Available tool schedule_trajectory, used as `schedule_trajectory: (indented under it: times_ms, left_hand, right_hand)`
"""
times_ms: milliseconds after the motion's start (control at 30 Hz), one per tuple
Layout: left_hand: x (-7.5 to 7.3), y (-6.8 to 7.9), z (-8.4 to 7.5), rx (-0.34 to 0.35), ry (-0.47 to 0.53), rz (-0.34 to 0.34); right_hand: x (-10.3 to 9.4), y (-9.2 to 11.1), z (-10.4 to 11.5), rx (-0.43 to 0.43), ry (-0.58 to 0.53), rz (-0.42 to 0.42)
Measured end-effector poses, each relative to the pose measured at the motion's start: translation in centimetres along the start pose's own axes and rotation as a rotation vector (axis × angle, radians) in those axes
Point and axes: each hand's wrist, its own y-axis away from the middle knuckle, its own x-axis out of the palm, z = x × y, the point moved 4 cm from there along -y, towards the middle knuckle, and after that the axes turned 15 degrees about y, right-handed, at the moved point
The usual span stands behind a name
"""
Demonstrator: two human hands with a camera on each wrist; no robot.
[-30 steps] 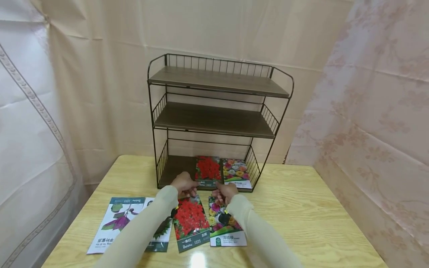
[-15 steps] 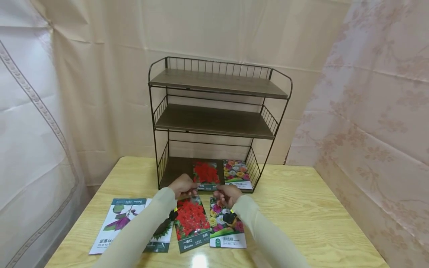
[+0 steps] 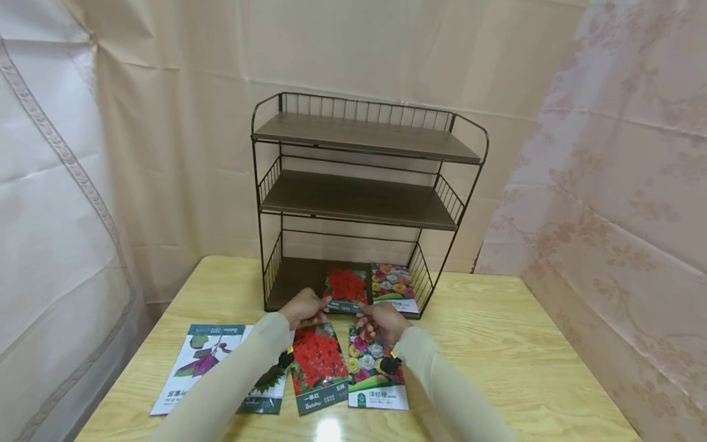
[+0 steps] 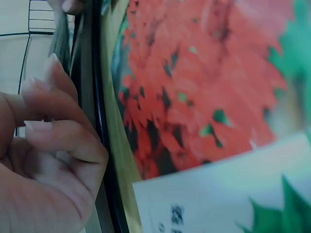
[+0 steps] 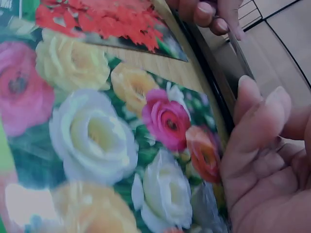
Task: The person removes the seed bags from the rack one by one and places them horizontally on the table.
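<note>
In the head view, a seed packet with red flowers (image 3: 346, 284) lies on the rack's bottom shelf, its dark label strip towards the front edge. My left hand (image 3: 305, 309) pinches its near left corner between thumb and fingers. At the near right corner, my right hand (image 3: 385, 320) pinches it the same way. The wrist views show the fingers of the left hand (image 4: 53, 160) and right hand (image 5: 272, 160) curled at the shelf front. To the right on that shelf lies a packet with multicoloured roses (image 3: 393, 282), close beside the red one.
The three-tier wire rack (image 3: 359, 199) stands at the table's back. In front lie a second red-flower packet (image 3: 319, 362), another rose packet (image 3: 377, 374), a purple-flower packet (image 3: 199, 368) and a white packet with green leaves (image 3: 270, 383), partly under my left sleeve. Curtains hang behind and beside the table (image 3: 497, 350).
The red-flower packet has shifted a little towards the front and left, then back right beside the rose packet. Both hands keep their pinch on it throughout.
</note>
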Motion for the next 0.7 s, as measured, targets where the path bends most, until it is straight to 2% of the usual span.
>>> schedule_trajectory:
  times_ms: [133,300,533,700]
  left_hand:
    - [0.1,0.1,0.1,0.023,-0.052,0.053]
    - [0.2,0.5,-0.5,0.075,-0.052,0.125]
    - [0.0,0.9,-0.6,0.118,-0.045,0.112]
    - [0.4,1.8,-0.4,0.173,-0.106,0.127]
  right_hand:
    - [-0.5,-0.1,0.1,-0.072,0.067,-0.031]
    - [-1.1,0.2,0.2,-0.111,0.145,-0.073]
    - [-1.2,0.8,1.1,-0.143,0.173,-0.060]
    - [-1.6,1.9,1.5,-0.166,0.185,-0.031]
